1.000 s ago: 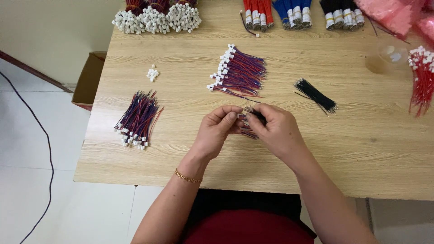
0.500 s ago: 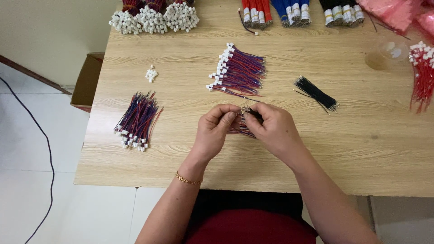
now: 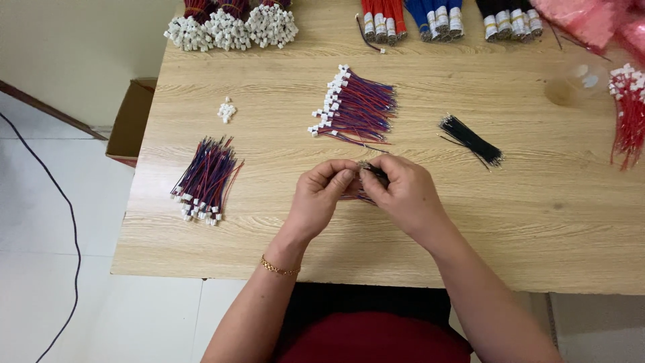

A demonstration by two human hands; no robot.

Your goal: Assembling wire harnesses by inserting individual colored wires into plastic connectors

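Red and blue wire ends show between the two hands at the middle of the frame: a small wire bundle (image 3: pixel 363 191), mostly hidden by the fingers. The left hand (image 3: pixel 321 198) and the right hand (image 3: pixel 402 195) are together, fingertips meeting over the top of the bundle, both pinched on it just above the wooden table (image 3: pixel 524 235). What the fingertips do to the wires cannot be told.

Against the pictures from a second and half a second ago, almost nothing has shifted: the hands keep the same place and the same closed pose, only the fingertips have drawn a little tighter. That reads as fine finger work on the bundle going on in one spot, with no piece picked up or laid down in this span.

Just above the hands lies a fanned pile of red and blue wires with white connectors (image 3: pixel 353 107). A similar wire pile (image 3: pixel 205 178) lies at the left of the frame, a few loose white connectors (image 3: pixel 226 109) above it. A black wire bunch (image 3: pixel 470 140) lies to the upper right. Along the top edge sit white connector clusters (image 3: pixel 232 27) and banded wire bundles (image 3: pixel 443 17); red wires (image 3: pixel 628 114) hang at the right edge.
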